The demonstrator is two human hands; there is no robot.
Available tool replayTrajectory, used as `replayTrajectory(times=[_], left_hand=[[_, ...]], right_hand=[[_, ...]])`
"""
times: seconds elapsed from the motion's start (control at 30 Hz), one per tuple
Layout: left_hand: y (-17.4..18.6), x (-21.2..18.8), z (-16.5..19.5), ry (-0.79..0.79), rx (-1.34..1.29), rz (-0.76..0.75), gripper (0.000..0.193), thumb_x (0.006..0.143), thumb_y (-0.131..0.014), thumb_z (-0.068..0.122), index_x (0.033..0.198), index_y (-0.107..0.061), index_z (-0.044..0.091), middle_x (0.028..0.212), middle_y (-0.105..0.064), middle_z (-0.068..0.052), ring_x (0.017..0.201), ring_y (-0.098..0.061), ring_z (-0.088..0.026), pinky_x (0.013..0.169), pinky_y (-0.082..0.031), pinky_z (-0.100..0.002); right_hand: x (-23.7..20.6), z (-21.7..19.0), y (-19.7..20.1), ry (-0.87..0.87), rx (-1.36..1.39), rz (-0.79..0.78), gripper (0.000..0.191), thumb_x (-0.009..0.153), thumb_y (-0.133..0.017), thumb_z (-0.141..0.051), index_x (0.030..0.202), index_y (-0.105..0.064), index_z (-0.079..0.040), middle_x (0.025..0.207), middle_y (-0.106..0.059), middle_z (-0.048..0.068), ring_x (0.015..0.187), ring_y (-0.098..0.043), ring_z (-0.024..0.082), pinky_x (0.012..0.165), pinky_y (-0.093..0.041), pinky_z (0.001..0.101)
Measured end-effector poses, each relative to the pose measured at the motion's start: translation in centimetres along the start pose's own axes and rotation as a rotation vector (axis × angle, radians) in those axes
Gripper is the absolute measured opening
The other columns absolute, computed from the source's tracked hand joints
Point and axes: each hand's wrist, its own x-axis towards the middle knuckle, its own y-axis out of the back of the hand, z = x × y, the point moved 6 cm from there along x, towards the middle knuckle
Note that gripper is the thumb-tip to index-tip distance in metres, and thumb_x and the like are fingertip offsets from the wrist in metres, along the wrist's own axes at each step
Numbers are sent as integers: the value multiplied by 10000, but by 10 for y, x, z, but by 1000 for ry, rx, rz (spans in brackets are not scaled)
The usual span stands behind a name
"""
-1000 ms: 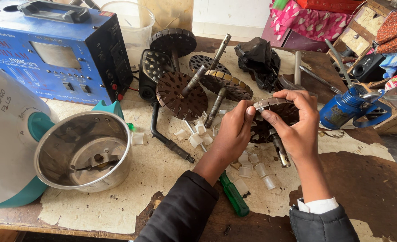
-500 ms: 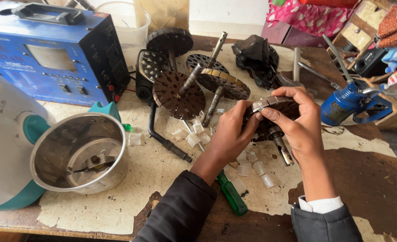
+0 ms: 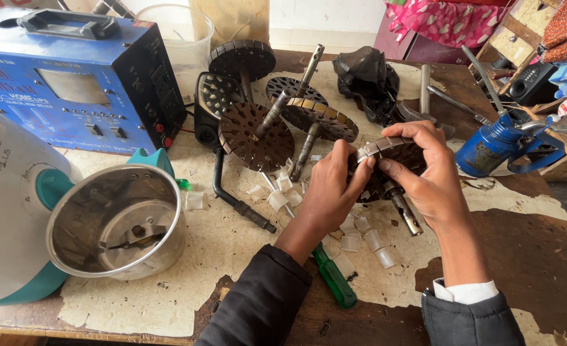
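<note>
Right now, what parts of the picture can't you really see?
- Head view: the front of the rotor is hidden by the left hand and right hand.
- The green screwdriver has its tip covered by the left sleeve.
- The white appliance is cut off by the left edge.
- The plastic scraps are too small to identify.

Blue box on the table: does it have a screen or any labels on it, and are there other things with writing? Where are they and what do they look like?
Blue box: far left of the table, boxy, blue with a black side and handle; a pale rectangular window and light lettering on top.
White appliance body: left edge, rounded, white with teal trim; small dark lettering.
Blue oil can: far right, beyond the right hand; a worn label patch.
</note>
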Motion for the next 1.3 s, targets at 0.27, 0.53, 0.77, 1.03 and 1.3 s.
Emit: replayTrajectory(times=[0.27,0.53,0.77,1.03,1.3], left_hand=[[-2,0,1,-51,39,33,286,1076,-567,270,992,-464,17,814,-626,-190,669,-627,-340,604,-448,-460],[-1,-1,-2,-9,21,33,257,1062,-577,254,1020,-494,13,812,-638,-194,678,-635,-358,604,-459,-458],[-1,0,-3,-45,1,42,234,1082,-555,236,1078,-534,2,865,-664,-193,735,-668,-361,627,-474,-449],[-3,-2,-9,-47,-83,86,346,1129,-456,321,1120,-587,2,814,-652,-203,703,-643,-355,655,-486,-425],[-3,-1,-13,-7,-63,107,344,1116,-458,314,1130,-619,10,701,-602,-181,612,-605,-349,614,-456,-427]], right_hand=[[1,-4,0,7,-66,40,370,838,-819,-43,1178,-679,-76,1176,-606,12,1142,-572,156,1029,-454,291],[-1,-6,-3,84,-176,99,421,799,-878,-141,1166,-684,-76,1163,-616,30,1137,-577,185,1018,-466,322],[-3,-7,-2,164,-286,145,389,841,-891,-194,1155,-700,-66,1159,-630,45,1159,-554,214,1031,-453,348],[-8,-7,-2,146,-256,184,343,860,-860,-137,1144,-691,-47,1165,-625,60,1148,-555,216,1031,-459,343],[-9,-11,-3,147,-274,199,329,853,-834,-123,1133,-682,-43,1149,-625,63,1128,-564,213,1013,-462,340]])
